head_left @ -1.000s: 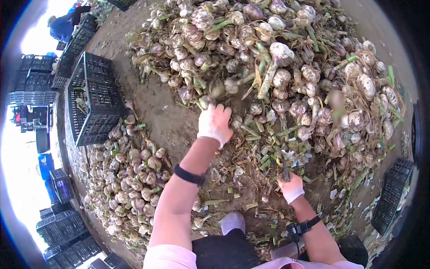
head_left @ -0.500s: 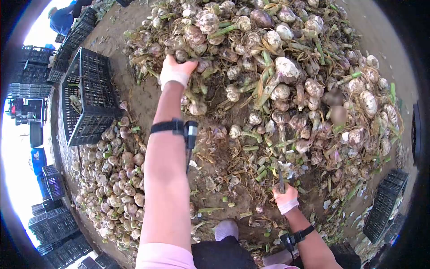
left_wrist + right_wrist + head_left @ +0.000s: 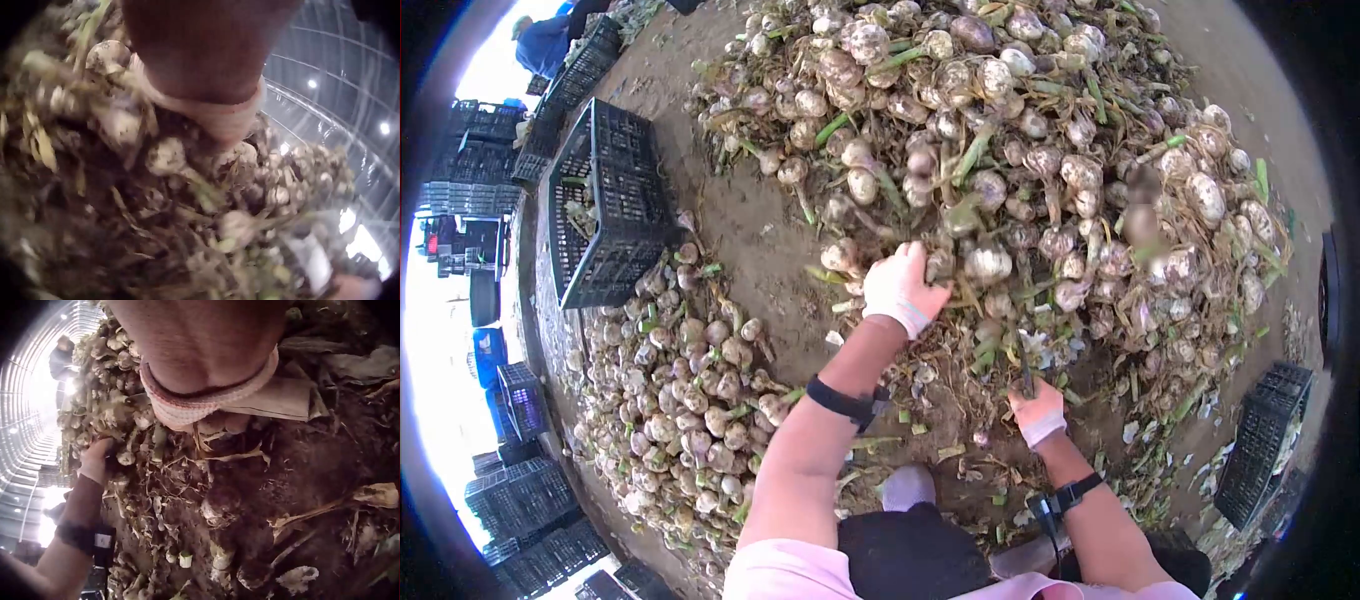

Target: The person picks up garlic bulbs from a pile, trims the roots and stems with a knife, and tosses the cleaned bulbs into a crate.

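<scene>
Garlic bulbs with stalks lie in a large heap [image 3: 1080,172]. At its near edge my left hand [image 3: 903,290], in a pale glove, curls its fingers round garlic [image 3: 940,265], partly hidden by the hand. Lower right, my right hand [image 3: 1037,412] grips a narrow dark tool [image 3: 1027,378] pointing up toward cut stalks; its exact shape is unclear. The right wrist view shows a flat, light-brown piece [image 3: 275,399] beside the gloved right hand [image 3: 187,412], and the left hand [image 3: 94,456] at the heap. The left wrist view is blurred, with the fingers hidden.
Trimmed bulbs [image 3: 690,405] form a second pile at the left, beside a black crate [image 3: 622,210]. Another crate [image 3: 1265,445] stands at the right. Stacked crates [image 3: 545,510] and a person in blue [image 3: 543,45] are at the far left. Stalk scraps cover the ground.
My left hand reached up to the heap's upper left, then came back down and right with garlic; several bulbs there have shifted. The right hand stays nearly in place with its tool.
</scene>
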### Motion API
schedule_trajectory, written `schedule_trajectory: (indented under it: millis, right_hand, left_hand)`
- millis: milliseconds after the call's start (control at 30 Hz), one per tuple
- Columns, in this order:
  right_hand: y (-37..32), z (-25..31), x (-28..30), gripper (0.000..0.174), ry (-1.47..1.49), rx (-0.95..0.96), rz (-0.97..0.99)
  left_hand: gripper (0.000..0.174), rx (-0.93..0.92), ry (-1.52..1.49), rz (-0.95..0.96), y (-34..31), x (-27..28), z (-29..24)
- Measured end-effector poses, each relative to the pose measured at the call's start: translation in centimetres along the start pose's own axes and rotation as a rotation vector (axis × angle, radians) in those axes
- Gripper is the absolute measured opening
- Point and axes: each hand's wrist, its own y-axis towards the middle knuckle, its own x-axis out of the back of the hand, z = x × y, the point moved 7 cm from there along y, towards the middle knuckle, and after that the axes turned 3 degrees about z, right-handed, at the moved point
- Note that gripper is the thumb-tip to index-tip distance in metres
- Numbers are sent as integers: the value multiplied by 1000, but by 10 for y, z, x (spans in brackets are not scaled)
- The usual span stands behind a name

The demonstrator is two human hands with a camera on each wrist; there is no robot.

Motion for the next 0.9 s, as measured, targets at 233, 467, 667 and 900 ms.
schedule_trajectory:
  millis: [233,467,667,900]
  right_hand:
    - [0,-2,-2,42,73,-56,42]
    - [8,-18,-11,43,44,-7,-30]
    - [6,-14,-10,32,87,-5,-23]
    - [2,-1,0,35,-6,-38,-20]
  left_hand:
    - [46,-77,-596,-98,-51,33,24]
    - [39,291,-381,-207,-70,111,142]
    - [41,24,-1553,-1034,-63,257,159]
    - [37,-37,-673,-237,-52,73,41]
